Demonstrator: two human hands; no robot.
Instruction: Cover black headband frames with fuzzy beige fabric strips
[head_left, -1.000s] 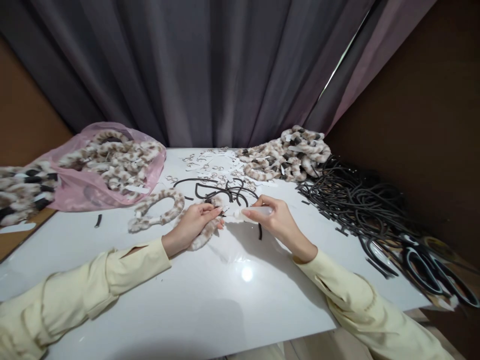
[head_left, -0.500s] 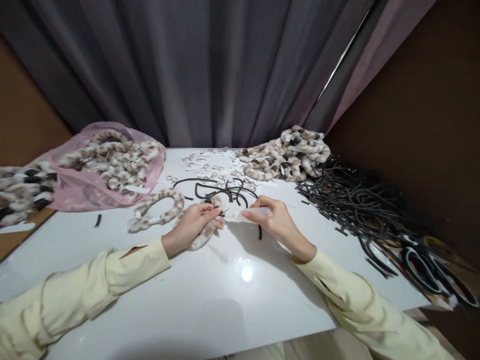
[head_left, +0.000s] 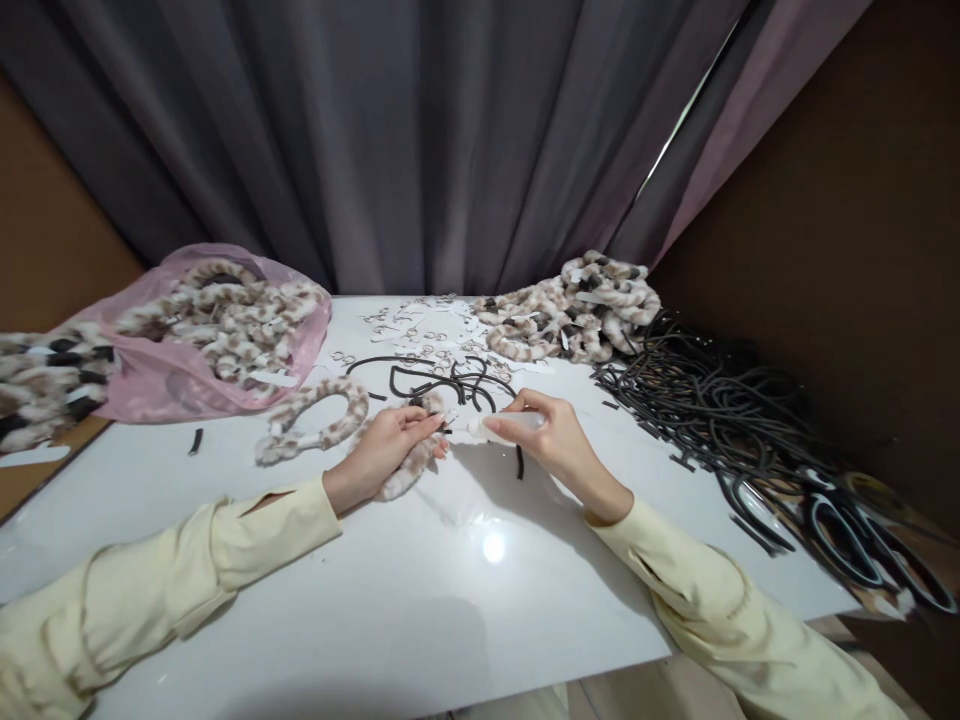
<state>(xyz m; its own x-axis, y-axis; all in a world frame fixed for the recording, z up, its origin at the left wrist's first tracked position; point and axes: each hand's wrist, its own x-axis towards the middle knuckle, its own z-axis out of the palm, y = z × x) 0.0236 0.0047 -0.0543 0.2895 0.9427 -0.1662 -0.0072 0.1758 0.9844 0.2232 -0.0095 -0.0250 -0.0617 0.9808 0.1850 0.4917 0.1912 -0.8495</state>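
Observation:
In the middle of the table, my left hand (head_left: 393,446) is closed on a furry brown-and-white ring (head_left: 407,478), part of which hides behind the fingers. A short dark piece (head_left: 448,430) sticks out past the fingertips. Facing it, my right hand (head_left: 553,440) pinches a small white squeeze bottle (head_left: 517,421) held almost level, its nozzle pointing left toward the dark end. A small gap shows between nozzle and dark piece. Another furry ring (head_left: 330,436) lies flat just left of my left hand.
Black tubes (head_left: 431,384) lie beyond my hands, with small metal rings (head_left: 420,335) behind them. A pink bag (head_left: 142,385) of furry rings stands at left. At right are a furry pile (head_left: 566,310), a heap of black tubing (head_left: 735,410) and scissors (head_left: 847,540).
My right hand has drawn the bottle slightly back to the right, away from the dark end. My left hand and the furry ring have stayed put.

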